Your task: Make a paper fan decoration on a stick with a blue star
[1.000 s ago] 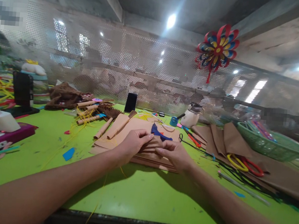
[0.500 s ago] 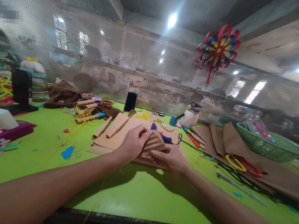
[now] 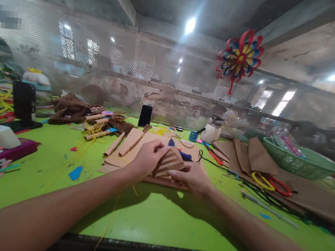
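Observation:
Both my hands hold a pleated piece of brown paper (image 3: 168,163), folded like an accordion and fanned upward. My left hand (image 3: 147,157) pinches its left and top edge. My right hand (image 3: 192,177) grips its lower right edge with closed fingers. The pleated piece is lifted just above a stack of flat brown paper sheets (image 3: 116,161) on the green table (image 3: 154,214). A blue glue gun (image 3: 182,153) lies right behind the fold.
Rolled brown paper tubes (image 3: 114,143) and yellow strips lie at the left. More brown sheets (image 3: 258,157), red and yellow scissors (image 3: 270,183) and a green basket (image 3: 302,162) sit at the right. A phone (image 3: 145,115) stands before the perforated screen; a paper pinwheel (image 3: 239,57) hangs above.
The pleated paper lay flat under my fingers a second ago; now it is raised and fanned out between both hands. Little moved in the last half second.

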`<state>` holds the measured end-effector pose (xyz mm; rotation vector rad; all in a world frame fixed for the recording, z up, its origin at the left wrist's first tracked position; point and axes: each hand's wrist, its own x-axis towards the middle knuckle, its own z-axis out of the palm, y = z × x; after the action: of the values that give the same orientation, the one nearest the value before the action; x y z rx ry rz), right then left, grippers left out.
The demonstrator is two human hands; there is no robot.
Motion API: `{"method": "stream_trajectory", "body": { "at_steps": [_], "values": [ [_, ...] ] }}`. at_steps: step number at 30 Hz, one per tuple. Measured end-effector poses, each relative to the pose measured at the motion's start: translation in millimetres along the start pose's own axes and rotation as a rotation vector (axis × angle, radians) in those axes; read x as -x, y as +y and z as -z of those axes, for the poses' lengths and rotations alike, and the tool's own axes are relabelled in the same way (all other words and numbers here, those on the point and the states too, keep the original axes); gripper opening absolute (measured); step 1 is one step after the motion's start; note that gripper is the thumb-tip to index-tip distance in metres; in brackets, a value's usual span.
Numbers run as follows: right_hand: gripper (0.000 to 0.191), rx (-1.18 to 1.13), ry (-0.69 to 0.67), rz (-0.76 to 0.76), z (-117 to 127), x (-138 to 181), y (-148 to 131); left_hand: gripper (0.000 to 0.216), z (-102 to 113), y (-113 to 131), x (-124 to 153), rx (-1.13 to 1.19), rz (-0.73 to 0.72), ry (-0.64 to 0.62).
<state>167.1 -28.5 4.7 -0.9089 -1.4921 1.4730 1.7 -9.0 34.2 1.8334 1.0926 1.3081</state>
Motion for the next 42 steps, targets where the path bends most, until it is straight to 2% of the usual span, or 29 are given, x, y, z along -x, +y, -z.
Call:
{"method": "stream_trajectory", "body": {
  "at_steps": [5, 11, 17, 22, 25, 34, 42],
  "values": [
    [0.026, -0.055, -0.06, -0.025, 2, -1, -1, 0.02, 3, 1, -2, -0.013, 0.007, 0.019],
    [0.026, -0.072, -0.096, -0.006, 8, -4, 5, 0.022, 7, -6, -6, -0.003, 0.032, -0.02],
    [0.027, 0.015, -0.088, 0.086, 14, -4, 0, 0.025, 12, -12, -10, -0.062, -0.075, -0.098],
    [0.033, -0.02, -0.022, 0.155, 17, -6, -12, 0.025, 11, -2, -4, -0.061, -0.092, -0.26],
    [0.031, 0.047, 0.048, 0.195, 17, -5, -16, 0.028, 9, 2, 0, -0.053, -0.075, -0.343],
    [0.028, 0.213, 0.22, 0.255, 21, -9, -14, 0.03, 3, -3, 0, -0.044, -0.012, -0.472],
    [0.03, 0.276, 0.241, 0.275, 24, -10, -16, 0.028, 4, -3, 0, 0.108, 0.107, -0.572]
  ]
}}
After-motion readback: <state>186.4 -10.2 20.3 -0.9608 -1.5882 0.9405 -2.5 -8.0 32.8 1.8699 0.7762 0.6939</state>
